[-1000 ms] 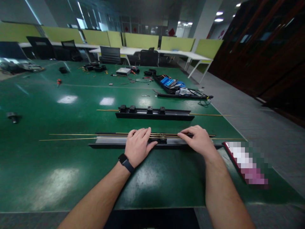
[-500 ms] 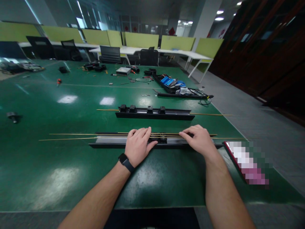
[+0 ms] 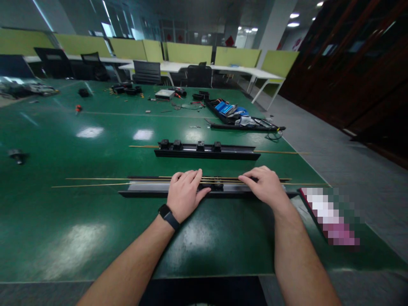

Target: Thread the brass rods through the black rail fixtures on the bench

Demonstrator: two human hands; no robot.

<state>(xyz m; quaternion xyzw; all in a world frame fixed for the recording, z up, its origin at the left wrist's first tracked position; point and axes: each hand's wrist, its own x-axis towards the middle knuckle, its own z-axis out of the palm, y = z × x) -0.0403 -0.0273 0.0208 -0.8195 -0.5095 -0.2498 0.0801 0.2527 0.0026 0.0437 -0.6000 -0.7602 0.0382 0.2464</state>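
Note:
A long black channel [image 3: 148, 194] with a silvery inner face lies crosswise on the green table in front of me. Thin brass-coloured rods [image 3: 95, 179] run along it and stick out past both ends. My left hand [image 3: 185, 193], with a dark watch at the wrist, lies over the channel, its fingers across the rods and its thumb on the near side. Beside that thumb, a black block [image 3: 218, 183] sits inside the channel under the rods. Farther right, my right hand [image 3: 263, 185] pinches a rod between thumb and fingertips.
Behind lies a second black channel [image 3: 207, 155] with several black blocks and rods through it. A pixelated flat item [image 3: 330, 216] lies at the right. Beyond are an open black bag [image 3: 229, 111], a white box [image 3: 165, 94] and scattered parts. A small metal part [image 3: 16, 155] lies far left.
The far short rod has slid a little to the right. My right hand's fingertips have shifted slightly left. My left hand stays in place.

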